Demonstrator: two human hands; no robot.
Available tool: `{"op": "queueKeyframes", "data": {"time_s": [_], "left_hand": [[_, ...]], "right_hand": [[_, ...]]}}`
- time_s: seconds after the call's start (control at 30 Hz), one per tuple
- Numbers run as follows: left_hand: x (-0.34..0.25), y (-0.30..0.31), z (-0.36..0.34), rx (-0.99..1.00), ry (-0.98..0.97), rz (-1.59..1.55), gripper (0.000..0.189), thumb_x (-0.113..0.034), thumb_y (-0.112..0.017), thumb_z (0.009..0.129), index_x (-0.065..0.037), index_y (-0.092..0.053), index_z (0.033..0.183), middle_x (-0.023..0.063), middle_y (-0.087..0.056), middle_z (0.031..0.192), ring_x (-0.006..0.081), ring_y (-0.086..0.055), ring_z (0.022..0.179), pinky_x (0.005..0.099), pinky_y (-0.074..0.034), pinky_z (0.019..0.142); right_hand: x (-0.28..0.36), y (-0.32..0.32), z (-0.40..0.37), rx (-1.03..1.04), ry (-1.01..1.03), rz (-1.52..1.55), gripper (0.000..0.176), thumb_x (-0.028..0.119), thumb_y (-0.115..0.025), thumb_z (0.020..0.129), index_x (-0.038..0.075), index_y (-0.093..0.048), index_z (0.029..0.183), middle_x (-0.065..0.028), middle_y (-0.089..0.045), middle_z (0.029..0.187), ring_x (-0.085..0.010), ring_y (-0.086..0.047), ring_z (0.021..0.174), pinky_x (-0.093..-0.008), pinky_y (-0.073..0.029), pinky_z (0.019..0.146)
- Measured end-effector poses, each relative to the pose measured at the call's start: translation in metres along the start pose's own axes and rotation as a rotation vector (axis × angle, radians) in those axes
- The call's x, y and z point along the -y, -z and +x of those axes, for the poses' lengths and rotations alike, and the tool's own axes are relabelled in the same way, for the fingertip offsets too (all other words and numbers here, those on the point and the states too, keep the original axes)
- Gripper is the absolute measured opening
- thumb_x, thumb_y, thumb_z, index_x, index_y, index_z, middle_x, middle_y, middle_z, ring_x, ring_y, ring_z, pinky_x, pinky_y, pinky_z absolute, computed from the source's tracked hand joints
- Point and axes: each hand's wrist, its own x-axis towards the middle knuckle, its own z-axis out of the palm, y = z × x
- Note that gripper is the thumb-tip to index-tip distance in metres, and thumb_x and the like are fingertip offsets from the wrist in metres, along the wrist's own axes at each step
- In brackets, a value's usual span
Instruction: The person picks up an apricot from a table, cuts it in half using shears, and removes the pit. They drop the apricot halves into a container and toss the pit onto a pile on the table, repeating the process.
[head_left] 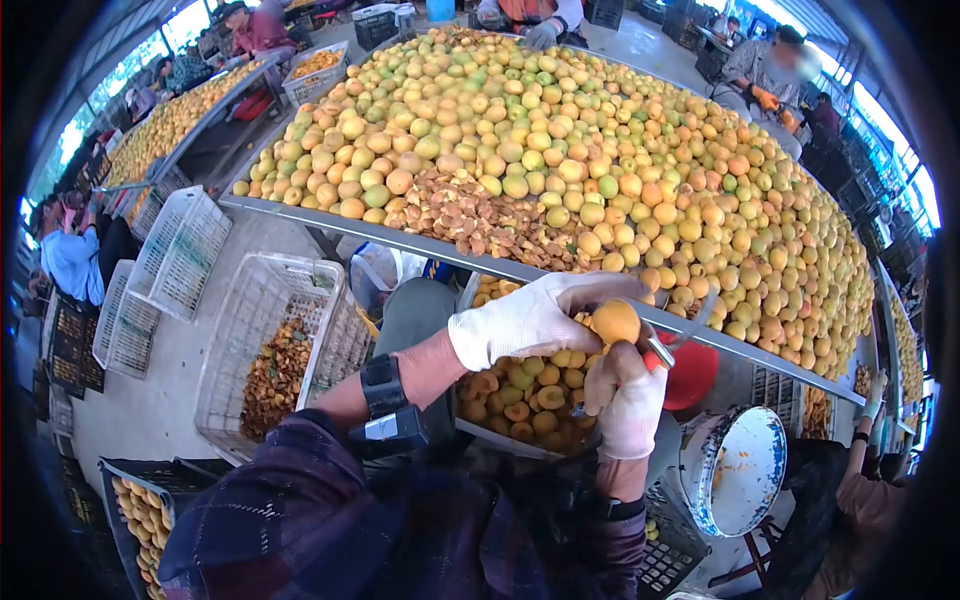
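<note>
In a white glove, my left hand (535, 315) grips a round orange apricot (616, 322) from the left and above, its fingers bent around the fruit. My right hand (630, 395), gloved too, is closed just below, against the apricot. A small tool with a red and metal end (657, 352) sticks out of the right fist; its kind is not clear. Beneath both hands is a crate of apricots (545, 398), several of them cut in halves. Just beyond runs the metal table edge (480, 262).
Whole apricots (600, 150) are heaped across the table, with brown pits (470, 210) at the near edge. On the left stands a white crate (225, 375) holding brown pieces. A paint-stained bucket (745, 470) and red bowl (692, 375) are at right. Several people work around.
</note>
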Motion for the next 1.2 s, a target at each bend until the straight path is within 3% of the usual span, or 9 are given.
{"op": "queueKeyframes", "data": {"time_s": [0.13, 0.23, 0.37, 0.4, 0.53, 0.9, 0.97, 1.03, 1.2], "left_hand": [[0.009, -0.013, -0.015, -0.125, -0.123, -0.26, 0.046, -0.007, -0.063, 0.085, -0.004, -0.05, 0.128, 0.0063, -0.058, 0.118, 0.0153, -0.051, 0.115, 0.0287, -0.041, 0.098], [0.023, -0.032, -0.027, -0.221, 0.011, -0.444, 0.036, -0.011, -0.065, 0.087, -0.004, -0.055, 0.121, 0.0021, -0.059, 0.112, 0.0101, -0.053, 0.103, 0.0267, -0.042, 0.093], [0.033, -0.037, -0.029, -0.271, -0.037, -0.354, 0.039, -0.019, -0.062, 0.089, -0.001, -0.053, 0.122, 0.0043, -0.059, 0.113, 0.0133, -0.054, 0.106, 0.0273, -0.041, 0.095], [0.031, -0.033, -0.03, -0.239, -0.042, -0.347, 0.04, -0.014, -0.064, 0.086, -0.001, -0.054, 0.122, 0.0053, -0.06, 0.115, 0.0136, -0.054, 0.107, 0.0268, -0.042, 0.094], [0.024, -0.035, -0.03, -0.306, -0.088, -0.206, 0.046, -0.007, -0.069, 0.081, -0.001, -0.054, 0.124, 0.0058, -0.06, 0.117, 0.0144, -0.055, 0.109, 0.0271, -0.043, 0.095], [0.042, -0.049, -0.024, -0.421, -0.402, 0.613, 0.048, -0.001, -0.064, 0.078, -0.002, -0.052, 0.125, 0.0091, -0.058, 0.12, 0.0163, -0.056, 0.11, 0.0296, -0.046, 0.093], [0.042, -0.048, -0.023, -0.374, -0.199, -0.09, 0.049, -0.001, -0.064, 0.079, -0.002, -0.051, 0.127, 0.0089, -0.057, 0.118, 0.0158, -0.056, 0.107, 0.0304, -0.047, 0.09], [0.022, -0.043, -0.028, -0.431, -0.126, 0.031, 0.044, -0.012, -0.063, 0.086, -0.002, -0.05, 0.127, 0.0077, -0.058, 0.11, 0.0135, -0.058, 0.097, 0.0283, -0.05, 0.083], [0.017, -0.047, -0.025, -0.143, 0.328, -0.126, 0.045, -0.041, -0.058, 0.091, -0.002, -0.056, 0.114, 0.0025, -0.059, 0.092, 0.0103, -0.059, 0.081, 0.0246, -0.05, 0.069]], "right_hand": [[-0.004, -0.011, -0.007, -0.199, 0.203, -0.087, 0.052, -0.002, -0.06, 0.079, -0.004, -0.046, 0.129, -0.0103, -0.057, 0.12, -0.0163, -0.056, 0.107, -0.0271, -0.044, 0.091], [-0.011, -0.011, -0.009, -0.288, 0.209, -0.288, 0.056, -0.004, -0.065, 0.077, -0.004, -0.046, 0.129, -0.0103, -0.059, 0.116, -0.0161, -0.058, 0.102, -0.0268, -0.045, 0.089], [-0.011, -0.018, -0.019, -0.26, 0.157, -0.261, 0.061, -0.006, -0.066, 0.076, -0.002, -0.044, 0.132, -0.0115, -0.061, 0.11, -0.0108, -0.061, 0.075, -0.0192, -0.048, 0.057], [-0.008, -0.026, -0.022, -0.271, 0.19, -0.245, 0.06, -0.006, -0.062, 0.077, -0.001, -0.043, 0.134, -0.0093, -0.063, 0.093, -0.008, -0.054, 0.051, -0.0191, -0.039, 0.039], [-0.003, -0.015, -0.03, -0.222, 0.114, -0.173, 0.05, 0.0, -0.054, 0.083, -0.003, -0.043, 0.132, -0.0013, -0.049, 0.056, -0.0085, -0.043, 0.036, -0.021, -0.034, 0.036], [-0.008, -0.002, -0.027, -0.202, 0.057, -0.111, 0.046, 0.005, -0.057, 0.082, -0.004, -0.048, 0.126, -0.0038, -0.056, 0.064, -0.009, -0.042, 0.035, -0.0221, -0.034, 0.035], [-0.005, 0.009, -0.023, -0.266, 0.129, -0.281, 0.048, 0.002, -0.061, 0.078, -0.003, -0.051, 0.124, -0.007, -0.061, 0.079, -0.0088, -0.05, 0.044, -0.0208, -0.037, 0.038], [0.015, 0.007, -0.027, -0.24, 0.055, -0.419, 0.05, -0.003, -0.064, 0.073, -0.003, -0.055, 0.122, -0.0078, -0.064, 0.099, -0.0099, -0.06, 0.082, -0.0212, -0.049, 0.069], [0.019, 0.015, -0.022, -0.012, 0.156, -0.868, 0.054, 0.0, -0.068, 0.075, -0.003, -0.051, 0.126, -0.0076, -0.064, 0.105, -0.0129, -0.06, 0.094, -0.0267, -0.048, 0.085]]}}
